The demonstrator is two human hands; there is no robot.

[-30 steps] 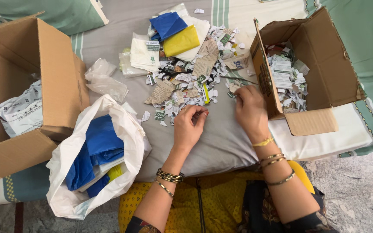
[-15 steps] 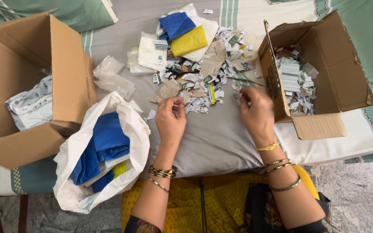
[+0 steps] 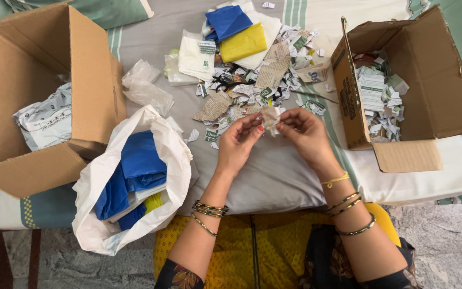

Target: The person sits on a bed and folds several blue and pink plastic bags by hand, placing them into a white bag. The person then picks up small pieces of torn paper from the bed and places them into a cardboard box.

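My left hand (image 3: 237, 143) and my right hand (image 3: 306, 135) meet over the grey cloth, both pinching one small crumpled scrap of printed paper (image 3: 270, 116) between their fingertips. Just beyond them lies a heap of torn newspaper bits (image 3: 247, 95). To the right stands an open cardboard box (image 3: 429, 85) on its side, with several paper scraps (image 3: 378, 96) inside it.
A white plastic bag (image 3: 135, 182) with blue and yellow bags inside sits at the left, beside a large cardboard box (image 3: 44, 96) holding grey mailers. Folded blue, yellow and white bags (image 3: 236, 35) lie at the back. Clear plastic (image 3: 144, 88) lies near the big box.
Both hands left the scattered bits and came together in the middle, now lifting one scrap of paper between them. The camera view shifted slightly.
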